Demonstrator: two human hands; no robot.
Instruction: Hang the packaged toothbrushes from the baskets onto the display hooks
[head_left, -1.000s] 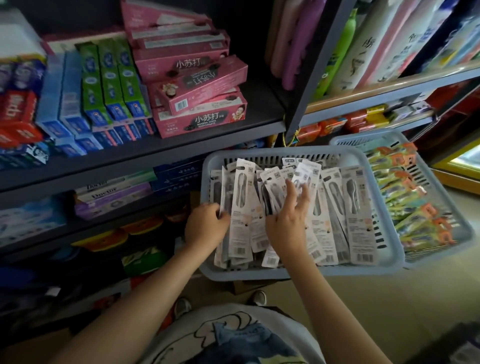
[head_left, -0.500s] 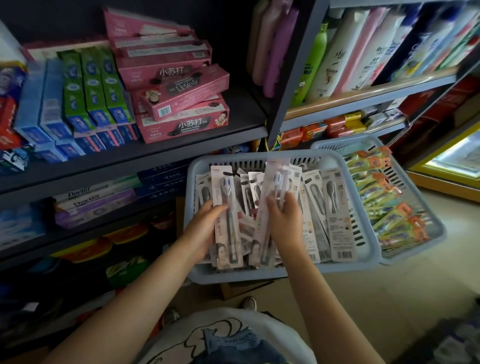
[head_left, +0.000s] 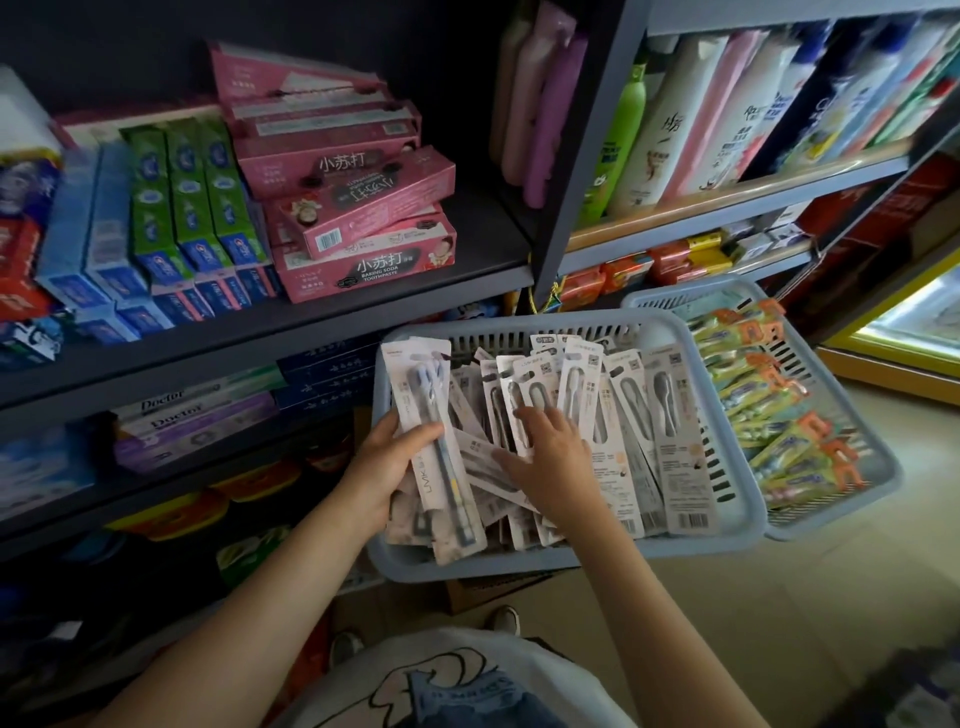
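A grey-blue basket (head_left: 737, 447) in front of me is full of white carded toothbrush packs (head_left: 670, 415). My left hand (head_left: 387, 467) grips a small stack of these packs (head_left: 436, 441) at the basket's left side, thumb across the top card. My right hand (head_left: 550, 457) lies with spread fingers on the packs in the middle of the basket. A second basket (head_left: 878, 467) to the right holds green and orange toothbrush packs (head_left: 774, 415). No display hooks are in view.
Dark shelves to the left carry pink toothpaste boxes (head_left: 358, 228) and green and blue ones (head_left: 176, 208). Shampoo bottles (head_left: 670, 119) stand on the upper right shelf. A cardboard box (head_left: 483, 590) sits under the basket on the tiled floor.
My right hand has let go of the packs it was lifting and now lies flat on the pile. The left hand's stack sits further left and more upright.
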